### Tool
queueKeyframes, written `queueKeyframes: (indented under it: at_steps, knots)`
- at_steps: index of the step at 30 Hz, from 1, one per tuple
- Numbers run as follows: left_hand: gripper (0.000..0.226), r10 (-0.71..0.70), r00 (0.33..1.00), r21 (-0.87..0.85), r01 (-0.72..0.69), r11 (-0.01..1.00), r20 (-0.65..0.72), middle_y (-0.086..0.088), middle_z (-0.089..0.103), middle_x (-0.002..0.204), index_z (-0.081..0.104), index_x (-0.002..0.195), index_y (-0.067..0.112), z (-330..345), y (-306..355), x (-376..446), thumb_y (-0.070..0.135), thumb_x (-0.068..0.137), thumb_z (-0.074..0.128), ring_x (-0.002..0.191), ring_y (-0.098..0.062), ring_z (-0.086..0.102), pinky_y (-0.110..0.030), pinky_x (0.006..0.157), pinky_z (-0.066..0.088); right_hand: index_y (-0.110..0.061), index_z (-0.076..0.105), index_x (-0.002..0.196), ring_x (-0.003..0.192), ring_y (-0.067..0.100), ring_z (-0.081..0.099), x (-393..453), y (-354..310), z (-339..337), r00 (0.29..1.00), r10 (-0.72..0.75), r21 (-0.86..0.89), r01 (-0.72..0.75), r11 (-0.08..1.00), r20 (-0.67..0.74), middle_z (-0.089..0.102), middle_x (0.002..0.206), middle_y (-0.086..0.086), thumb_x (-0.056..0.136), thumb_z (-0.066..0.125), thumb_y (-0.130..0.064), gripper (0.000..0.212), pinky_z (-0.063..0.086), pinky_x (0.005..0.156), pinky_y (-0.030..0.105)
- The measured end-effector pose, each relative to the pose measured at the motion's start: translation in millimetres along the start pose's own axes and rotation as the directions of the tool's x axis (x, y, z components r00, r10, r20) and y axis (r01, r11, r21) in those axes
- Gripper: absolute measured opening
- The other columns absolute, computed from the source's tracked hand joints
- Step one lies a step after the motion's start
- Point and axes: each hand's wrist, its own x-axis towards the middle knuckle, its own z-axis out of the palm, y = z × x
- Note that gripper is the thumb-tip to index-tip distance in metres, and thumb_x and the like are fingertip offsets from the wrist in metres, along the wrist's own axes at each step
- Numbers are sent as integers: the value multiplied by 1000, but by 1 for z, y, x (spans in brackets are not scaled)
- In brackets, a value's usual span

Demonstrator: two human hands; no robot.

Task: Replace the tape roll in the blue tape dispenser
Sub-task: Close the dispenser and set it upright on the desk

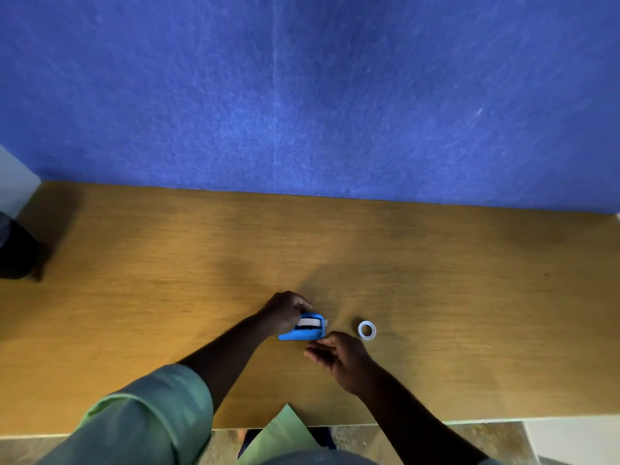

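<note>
I see the left hand's fingers curled over the back of the blue tape dispenser, gripping it; the left hand sits at its far-left end, forearm running back to a green sleeve. The right hand rests just beside the dispenser's near-right corner, fingers loosely bent, holding nothing I can make out. A white tape roll sits inside the dispenser. Another tape ring lies flat on the desk, near the right.
</note>
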Motion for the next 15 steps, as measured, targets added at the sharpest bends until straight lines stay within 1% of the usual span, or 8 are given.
queueKeyframes:
  at_steps: [2,4,6,8,10,11,13,15]
  knots:
    - [47,-1,1000,37,0,999,24,-2,65,136,72,121,19,2,2,-2,-2,90,43,125,-18,60,-32,106,50,18,55,124,126,53,60,3,1,4,1000,8,47,-8,999,-12,62,126,39,101,44,8,27,52,108,53]
    - [45,1,999,44,-2,999,37,-2,66,134,70,124,21,3,4,-6,3,91,46,121,-19,62,-32,101,52,19,53,128,126,53,60,6,2,7,1000,3,113,-1,994,-20,61,129,42,101,41,9,31,52,108,54]
    - [36,9,1000,-2,-9,1000,30,-2,69,129,70,123,22,5,5,-10,14,94,52,114,-18,64,-33,97,54,19,56,125,116,48,66,10,3,12,998,-43,110,47,993,-42,65,120,39,99,42,13,30,58,97,48]
    - [34,9,1000,-71,-9,997,2,-1,69,127,69,125,23,6,6,-12,20,95,54,112,-17,65,-31,94,54,16,62,117,91,34,70,13,1,17,993,-103,36,105,994,-58,68,102,30,98,46,14,25,58,82,38]
    - [37,-21,999,-143,16,990,-37,-1,69,126,67,127,23,5,8,-13,15,95,51,109,-17,65,-29,89,53,7,68,101,76,22,65,14,-2,19,985,-163,-88,157,984,-56,68,88,19,98,49,14,21,55,76,30]
    - [39,-40,998,-181,30,983,-55,-2,69,125,67,128,23,4,8,-14,13,95,50,107,-17,65,-30,89,53,2,70,94,71,18,62,14,-4,19,980,-194,-163,185,969,-39,67,81,13,96,48,14,24,53,72,28]
    - [39,-69,995,-248,48,968,-76,-3,69,123,66,127,22,1,9,-15,12,94,48,107,-19,65,-36,95,54,-8,72,85,67,13,59,13,-10,21,970,-244,-291,235,928,7,65,69,3,92,47,16,35,50,68,26]
    - [38,-91,991,-324,55,945,-97,-6,71,119,68,122,20,-1,7,-16,9,92,48,107,-24,67,-44,99,54,-16,76,81,65,8,65,14,-17,24,961,-275,-363,268,892,32,71,65,-5,91,48,14,42,52,67,25]
